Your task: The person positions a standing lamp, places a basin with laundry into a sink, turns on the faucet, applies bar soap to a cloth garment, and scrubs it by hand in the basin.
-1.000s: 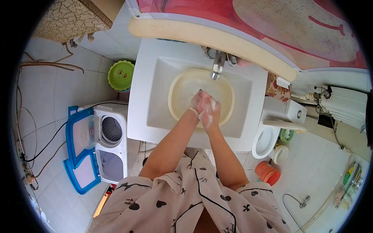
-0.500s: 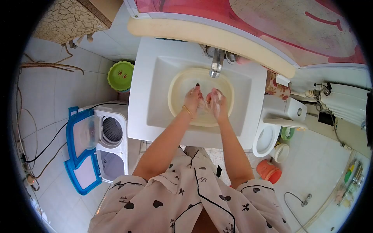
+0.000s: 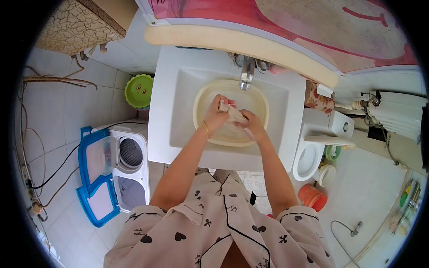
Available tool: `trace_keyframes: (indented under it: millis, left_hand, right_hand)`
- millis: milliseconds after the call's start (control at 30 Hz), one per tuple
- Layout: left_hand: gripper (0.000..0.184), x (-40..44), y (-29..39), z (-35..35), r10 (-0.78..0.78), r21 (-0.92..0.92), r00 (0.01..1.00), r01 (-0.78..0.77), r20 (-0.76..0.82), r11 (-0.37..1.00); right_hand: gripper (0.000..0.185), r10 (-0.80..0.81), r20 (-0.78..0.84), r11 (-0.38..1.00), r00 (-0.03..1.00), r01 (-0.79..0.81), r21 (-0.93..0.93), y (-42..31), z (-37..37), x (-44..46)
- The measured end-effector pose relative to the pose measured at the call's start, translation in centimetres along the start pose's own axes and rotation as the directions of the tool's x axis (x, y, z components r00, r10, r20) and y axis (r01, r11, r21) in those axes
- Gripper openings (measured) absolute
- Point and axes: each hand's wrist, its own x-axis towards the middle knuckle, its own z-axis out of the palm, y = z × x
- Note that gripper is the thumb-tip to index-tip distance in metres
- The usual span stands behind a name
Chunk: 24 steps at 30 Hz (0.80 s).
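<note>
A small wet whitish cloth [image 3: 235,115] is bunched and stretched between my two hands, above a cream plastic basin [image 3: 263,102] of water. My left hand [image 3: 216,115], with a yellow bracelet at the wrist, is closed around the cloth's left end. Its right end is gripped by my right hand [image 3: 254,123], lower and a little nearer to me. The basin sits inside the white sink [image 3: 181,107]. Just beyond my hands, a chrome faucet [image 3: 246,76] points down over the basin's far rim.
On the left stands a small washing machine [image 3: 134,178] with its blue-edged lids [image 3: 91,178] raised. A green basin [image 3: 138,91] is behind it. To the right are a toilet [image 3: 308,161], an orange bucket [image 3: 312,197] and a white bucket [image 3: 327,175]. A cream ledge [image 3: 241,47] overhangs the sink's back.
My hands have turned and my fingers have closed. The cloth, earlier bunched against the palms, is now drawn out between both hands. My right hand has moved slightly nearer to me.
</note>
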Motion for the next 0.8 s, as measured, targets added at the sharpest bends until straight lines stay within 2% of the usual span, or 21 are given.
trace_keyframes:
  millis: [67, 133, 233, 333, 433, 533, 633, 733, 800]
  left_hand:
    - [0.038, -0.4, 0.3, -0.9, -0.005, 0.198, 1.0, 0.007, -0.007, 0.98]
    - [0.033, -1.0, 0.8, -1.4, -0.001, 0.435, 0.999, 0.025, -0.055, 0.9]
    - [0.032, -1.0, -0.6, -2.9, 0.206, 0.754, 0.978, -0.112, -0.032, 0.648]
    - [0.033, -1.8, 1.2, -1.9, 0.362, 0.857, 0.931, -0.15, -0.045, 0.493]
    - [0.028, -1.9, 3.2, -0.9, 0.491, 0.796, 0.87, -0.261, -0.052, 0.546]
    - [0.019, -2.8, 3.0, -1.3, 0.446, 0.782, 0.894, -0.251, -0.039, 0.571]
    - [0.017, -2.8, -0.6, -2.8, 0.289, 0.936, 0.934, -0.278, 0.211, 0.217]
    - [0.038, -3.2, -4.0, -3.5, 0.065, 0.984, 0.992, -0.113, 0.105, 0.134]
    - [0.051, -3.1, -4.5, -3.0, 0.086, 0.977, 0.996, -0.029, 0.01, 0.212]
  right_hand:
    - [0.035, -0.004, -0.096, 0.992, 0.995, -0.008, -0.125, -1.1, -1.3, -0.6]
    - [0.033, 0.004, -0.151, 0.973, 0.989, -0.039, -0.229, -1.9, -2.8, -1.1]
    - [0.034, 0.169, -0.283, 0.977, 0.944, -0.198, -0.077, -3.2, -4.3, -1.2]
    - [0.042, -0.063, -0.444, 0.991, 0.894, 0.11, 0.081, -3.9, -4.7, -1.2]
    - [0.042, -0.153, -0.389, 0.965, 0.909, 0.221, 0.138, -6.1, -4.9, -2.2]
    - [0.04, -0.196, -0.181, 0.981, 0.964, 0.194, -0.026, -5.1, -4.9, -3.2]
    - [0.04, -0.173, 0.143, 0.94, 0.974, 0.207, -0.271, -2.0, -3.5, -3.4]
    - [0.046, -0.087, 0.155, 0.937, 0.984, 0.134, -0.322, 0.3, -1.7, -2.2]
    - [0.051, -0.106, -0.004, 0.913, 0.994, 0.096, -0.397, 3.5, 0.5, -0.1]
